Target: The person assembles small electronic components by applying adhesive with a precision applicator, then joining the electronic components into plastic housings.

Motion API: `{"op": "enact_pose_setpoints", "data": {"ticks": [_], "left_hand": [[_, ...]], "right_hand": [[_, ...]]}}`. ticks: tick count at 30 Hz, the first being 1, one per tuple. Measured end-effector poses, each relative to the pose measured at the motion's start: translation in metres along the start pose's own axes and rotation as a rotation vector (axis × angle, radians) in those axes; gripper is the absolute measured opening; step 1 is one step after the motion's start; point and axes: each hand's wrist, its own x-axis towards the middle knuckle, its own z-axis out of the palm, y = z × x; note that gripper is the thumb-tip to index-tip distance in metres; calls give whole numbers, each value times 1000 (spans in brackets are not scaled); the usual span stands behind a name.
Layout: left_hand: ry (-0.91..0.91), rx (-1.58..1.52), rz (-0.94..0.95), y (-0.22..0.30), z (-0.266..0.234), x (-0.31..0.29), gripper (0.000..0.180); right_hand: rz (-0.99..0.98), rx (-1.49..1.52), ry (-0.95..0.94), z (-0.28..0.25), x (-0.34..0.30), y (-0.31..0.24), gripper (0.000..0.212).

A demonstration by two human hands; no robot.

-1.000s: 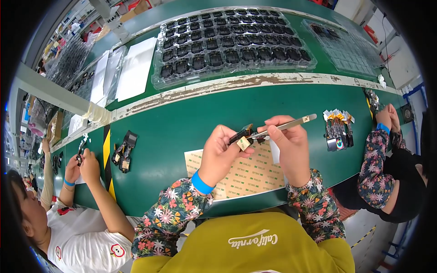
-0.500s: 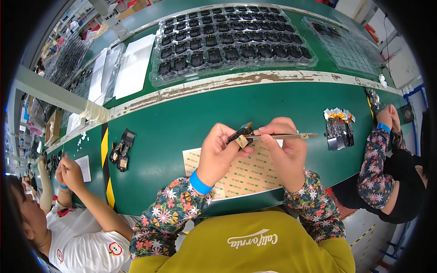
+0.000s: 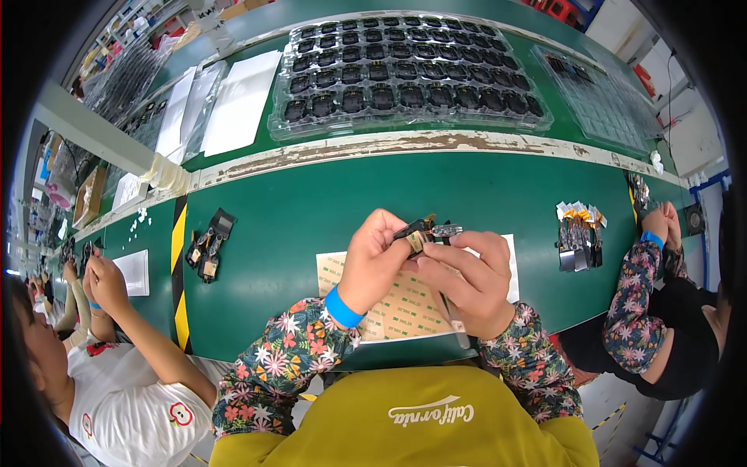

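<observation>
My left hand (image 3: 375, 263) pinches a small black electronic part (image 3: 401, 232) with a tan adhesive patch (image 3: 417, 242) on its near face. The fingertips of my right hand (image 3: 471, 282) are at the part's right side, next to a small clear-and-metal piece (image 3: 447, 230). Slim metal tweezers (image 3: 459, 331) are tucked in the right hand and point down toward my body. Beneath both hands lies a tan sheet of adhesive pieces with green print (image 3: 397, 315), on a white sheet (image 3: 511, 268).
Several black assemblies (image 3: 208, 247) lie on the left by a yellow-black tape line (image 3: 180, 272). Several flat-cable parts (image 3: 580, 237) lie at right. A clear tray of black housings (image 3: 405, 74) stands beyond the worn ledge (image 3: 436, 144). Co-workers sit on both sides.
My right hand has turned the tweezers from level, with their tip at the part, to pointing down in the palm. Its fingers have moved onto the part's right side.
</observation>
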Motion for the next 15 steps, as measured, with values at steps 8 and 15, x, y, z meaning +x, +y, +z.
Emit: {"op": "enact_pose_setpoints", "data": {"ticks": [8,15], "left_hand": [[25,114,31,-4,-2,-4,9],[-17,214,99,-6,3,-7,10]], "right_hand": [[488,304,52,-7,9,6,14],[507,150,-139,6,10,11,25]]}}
